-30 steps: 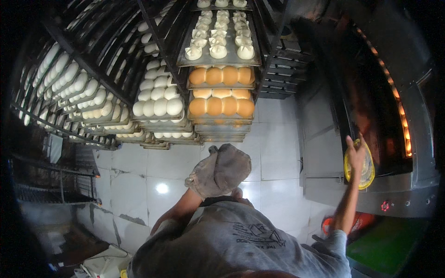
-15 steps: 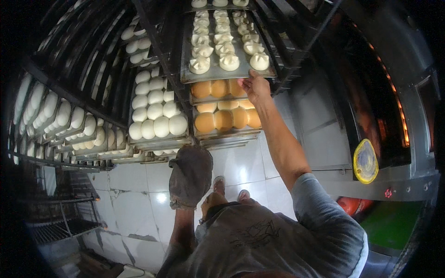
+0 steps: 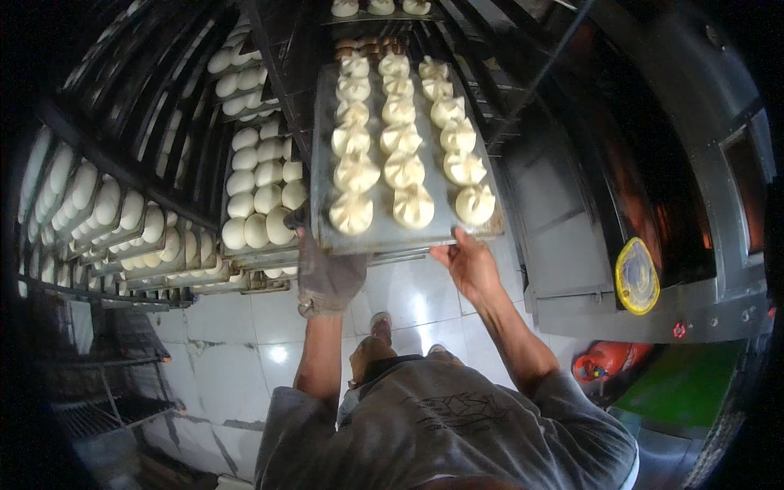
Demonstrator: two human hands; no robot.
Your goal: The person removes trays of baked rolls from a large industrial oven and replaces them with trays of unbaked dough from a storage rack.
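Note:
A metal baking tray [image 3: 443, 214] bears several rows of pale dough buns [image 3: 404, 171] with cut, peaked tops. It is drawn partly out of a dark rack toward me. My left hand [image 3: 331, 278], in a dark, worn oven mitt, grips the tray at its near left corner; the fingers inside the mitt are hidden. At the near edge, right of the middle, my bare right hand [image 3: 472, 269] pinches the rim, thumb on top and fingers beneath. The tray covers what lies below it in the rack.
Racks at the left hold trays of smooth white dough balls [image 3: 267, 174]. Another tray of peaked buns [image 3: 380, 8] sits higher up. To the right stands a dark metal oven [image 3: 691, 298] with a yellow-rimmed oval piece [image 3: 637, 276]; a red gas cylinder [image 3: 608, 358] lies lower.
The tray has come out of the rack toward me. My left hand has risen to its left corner, and my right hand has moved back with the near edge.

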